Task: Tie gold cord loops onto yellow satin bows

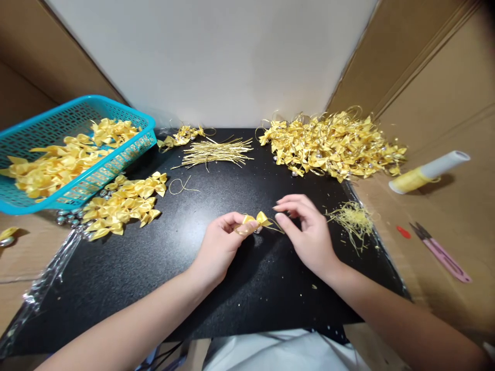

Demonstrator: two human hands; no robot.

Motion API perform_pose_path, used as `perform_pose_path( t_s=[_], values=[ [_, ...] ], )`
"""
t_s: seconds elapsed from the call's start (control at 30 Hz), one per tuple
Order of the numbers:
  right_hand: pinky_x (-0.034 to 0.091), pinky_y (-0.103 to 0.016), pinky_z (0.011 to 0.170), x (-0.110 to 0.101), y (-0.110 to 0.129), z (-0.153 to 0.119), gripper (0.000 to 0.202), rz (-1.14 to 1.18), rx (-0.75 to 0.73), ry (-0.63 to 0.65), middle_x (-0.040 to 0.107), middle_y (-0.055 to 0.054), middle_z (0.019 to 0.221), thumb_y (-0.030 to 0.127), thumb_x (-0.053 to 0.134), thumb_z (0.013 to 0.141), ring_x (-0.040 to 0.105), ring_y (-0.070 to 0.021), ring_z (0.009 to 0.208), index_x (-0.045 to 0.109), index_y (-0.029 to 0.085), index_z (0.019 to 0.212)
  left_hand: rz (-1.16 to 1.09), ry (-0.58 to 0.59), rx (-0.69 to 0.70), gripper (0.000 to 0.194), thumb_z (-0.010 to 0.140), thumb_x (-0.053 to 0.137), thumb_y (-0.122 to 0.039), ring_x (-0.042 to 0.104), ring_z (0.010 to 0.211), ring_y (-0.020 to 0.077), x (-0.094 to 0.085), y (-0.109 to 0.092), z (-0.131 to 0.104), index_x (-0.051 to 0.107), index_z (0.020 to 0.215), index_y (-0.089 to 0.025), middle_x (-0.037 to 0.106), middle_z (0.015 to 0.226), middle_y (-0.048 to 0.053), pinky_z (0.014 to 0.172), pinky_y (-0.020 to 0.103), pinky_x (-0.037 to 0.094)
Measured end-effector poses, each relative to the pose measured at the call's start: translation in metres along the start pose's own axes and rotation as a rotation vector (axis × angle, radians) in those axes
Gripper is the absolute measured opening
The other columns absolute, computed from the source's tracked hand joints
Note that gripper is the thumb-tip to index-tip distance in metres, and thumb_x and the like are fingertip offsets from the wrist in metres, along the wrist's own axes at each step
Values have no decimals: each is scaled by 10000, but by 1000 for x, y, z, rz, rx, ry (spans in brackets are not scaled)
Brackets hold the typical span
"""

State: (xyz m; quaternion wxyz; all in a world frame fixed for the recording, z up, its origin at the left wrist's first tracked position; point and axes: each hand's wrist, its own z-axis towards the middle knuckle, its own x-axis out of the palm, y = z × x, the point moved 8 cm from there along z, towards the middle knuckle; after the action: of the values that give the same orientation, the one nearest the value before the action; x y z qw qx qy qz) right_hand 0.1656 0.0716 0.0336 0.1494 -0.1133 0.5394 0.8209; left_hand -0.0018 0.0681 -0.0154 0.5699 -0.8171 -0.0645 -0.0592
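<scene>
Pinched in my left hand is a yellow satin ribbon bow, held over the middle of the black tabletop. A small silver bell or bead shows just under the bow, and thin gold cord ends stick out from it to the right. My right hand is beside those ends, its thumb and fingers apart and curved, with nothing visible between them. Whether a fingertip touches the cord I cannot tell.
A blue basket of yellow bows stands left, above loose bows and silver beads. Gold cords and a pile of corded bows lie behind. Rightward are trimmings, pink snips and a ribbon-wrapped tube.
</scene>
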Motion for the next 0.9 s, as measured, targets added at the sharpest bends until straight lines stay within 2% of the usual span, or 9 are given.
perform_pose_path(
  t_s=[0.07, 0.13, 0.2, 0.3, 0.4, 0.57, 0.9],
  values=[
    [468, -363, 762, -10, 25, -5, 94, -179, -219, -106, 628, -43, 905, 170, 646, 812, 584, -195, 886, 707, 242, 816, 30, -33, 71, 257, 615, 821, -320, 508, 571, 88, -2, -8, -2, 628, 600, -152, 618, 614, -14, 560, 199, 399],
    [448, -372, 755, -4, 45, -13, 124, -287, -412, -77, 628, -28, 855, 154, 676, 790, 564, -187, 829, 715, 268, 817, 58, -38, 145, 229, 633, 815, -310, 568, 646, 114, -1, -15, -5, 649, 620, -152, 662, 692, 10, 635, 222, 453],
    [422, -379, 751, 4, 53, -21, 169, -358, -505, -46, 647, -20, 839, 149, 688, 788, 548, -186, 806, 718, 290, 876, 88, -38, 214, 190, 651, 806, -280, 594, 688, 128, 1, -21, -9, 663, 634, -157, 677, 735, 21, 673, 235, 476],
    [384, -394, 759, 7, 51, -25, 176, -428, -499, -101, 655, -25, 812, 158, 694, 798, 529, -197, 802, 705, 276, 928, 143, -57, 297, 129, 686, 779, -224, 607, 717, 136, 2, -27, -14, 672, 642, -167, 679, 754, 27, 695, 236, 484],
    [351, -394, 759, 7, 46, -24, 122, -466, -471, -129, 649, -20, 793, 172, 688, 816, 508, -195, 795, 697, 273, 884, 202, -77, 349, 122, 701, 766, -209, 609, 728, 150, 2, -30, -18, 674, 631, -171, 683, 765, 42, 694, 248, 482],
    [314, -391, 756, 6, 47, -23, 154, -478, -513, -144, 644, 2, 783, 135, 667, 820, 499, -186, 784, 669, 289, 830, 246, -96, 366, 125, 656, 789, -214, 591, 704, 165, 2, -31, -19, 676, 613, -181, 682, 763, 50, 662, 267, 473],
    [304, -406, 795, 15, 42, -18, 65, -509, -455, -58, 684, -17, 872, 187, 597, 883, 536, -193, 849, 632, 233, 852, 225, -23, 363, 95, 710, 736, -171, 609, 743, 137, 6, -27, -14, 670, 641, -179, 674, 774, 25, 709, 235, 479]
  ],
)
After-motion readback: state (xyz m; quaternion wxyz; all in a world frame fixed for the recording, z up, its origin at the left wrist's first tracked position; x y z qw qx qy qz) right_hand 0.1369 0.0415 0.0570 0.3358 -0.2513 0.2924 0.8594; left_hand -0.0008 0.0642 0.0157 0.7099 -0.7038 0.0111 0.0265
